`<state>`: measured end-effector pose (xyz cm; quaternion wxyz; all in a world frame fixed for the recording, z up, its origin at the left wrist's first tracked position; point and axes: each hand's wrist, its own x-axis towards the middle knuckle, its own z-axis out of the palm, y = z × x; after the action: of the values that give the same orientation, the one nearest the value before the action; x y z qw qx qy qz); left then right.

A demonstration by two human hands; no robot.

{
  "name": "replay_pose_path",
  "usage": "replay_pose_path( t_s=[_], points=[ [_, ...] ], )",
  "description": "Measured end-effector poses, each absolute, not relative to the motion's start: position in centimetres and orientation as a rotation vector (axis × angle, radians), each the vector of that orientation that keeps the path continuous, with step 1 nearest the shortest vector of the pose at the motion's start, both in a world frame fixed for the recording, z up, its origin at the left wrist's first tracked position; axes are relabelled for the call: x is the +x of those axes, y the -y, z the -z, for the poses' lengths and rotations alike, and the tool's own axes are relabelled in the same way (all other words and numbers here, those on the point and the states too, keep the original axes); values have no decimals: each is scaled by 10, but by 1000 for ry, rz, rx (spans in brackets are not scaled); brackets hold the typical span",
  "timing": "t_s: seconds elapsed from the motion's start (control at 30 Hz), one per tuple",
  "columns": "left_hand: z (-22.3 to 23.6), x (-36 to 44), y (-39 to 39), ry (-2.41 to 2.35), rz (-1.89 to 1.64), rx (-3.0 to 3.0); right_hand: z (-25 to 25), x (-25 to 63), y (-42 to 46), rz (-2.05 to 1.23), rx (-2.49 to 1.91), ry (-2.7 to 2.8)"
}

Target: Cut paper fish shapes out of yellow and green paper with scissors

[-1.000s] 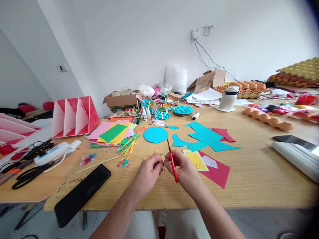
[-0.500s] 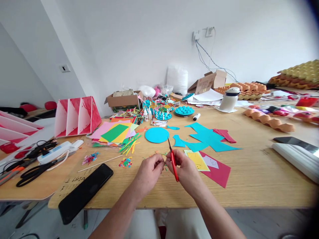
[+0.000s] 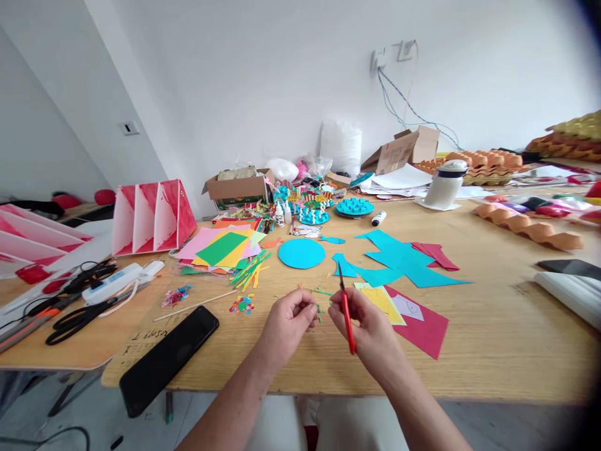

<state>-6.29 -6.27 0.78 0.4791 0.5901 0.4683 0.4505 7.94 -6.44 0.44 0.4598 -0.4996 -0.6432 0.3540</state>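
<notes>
R hand (image 3: 369, 322) & scissors (image 3: 346, 313) have shifted a bit right vs. prev. frame, so gap btwn hands is wider. R hand clamps the red handles; blades point away, tips in line w/ a blue scrap (image 3: 349, 270). L hand (image 3: 287, 326): fingertips together, can't tell if anything's in them. Green bits (image 3: 320, 310) on surface (image 3: 507, 351) btwn hands. Red paper (image 3: 429, 329) near R hand. Blue circle (image 3: 301, 253) beyond, well inside edges. Phone (image 3: 169, 360), far L, overhangs near edge.
</notes>
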Motion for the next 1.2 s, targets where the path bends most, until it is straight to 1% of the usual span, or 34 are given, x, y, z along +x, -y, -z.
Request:
replay_pose_path(
  t_s=[0.13, 0.37, 0.6, 1.2],
  points=[
    [-11, -62, 69, -1076, -1190, 1326, -1, 85, 79, -807, -1251, 1795],
    [-17, -61, 74, -994, -1252, 1251, 6, 86, 88, -482, -1318, 2043],
    [-17, -60, 76, -946, -1297, 1260, 4, 83, 87, -276, -1260, 2069],
    [-11, -50, 80, -963, -1322, 1262, 17, 78, 87, -217, -1241, 1978]
  ],
)
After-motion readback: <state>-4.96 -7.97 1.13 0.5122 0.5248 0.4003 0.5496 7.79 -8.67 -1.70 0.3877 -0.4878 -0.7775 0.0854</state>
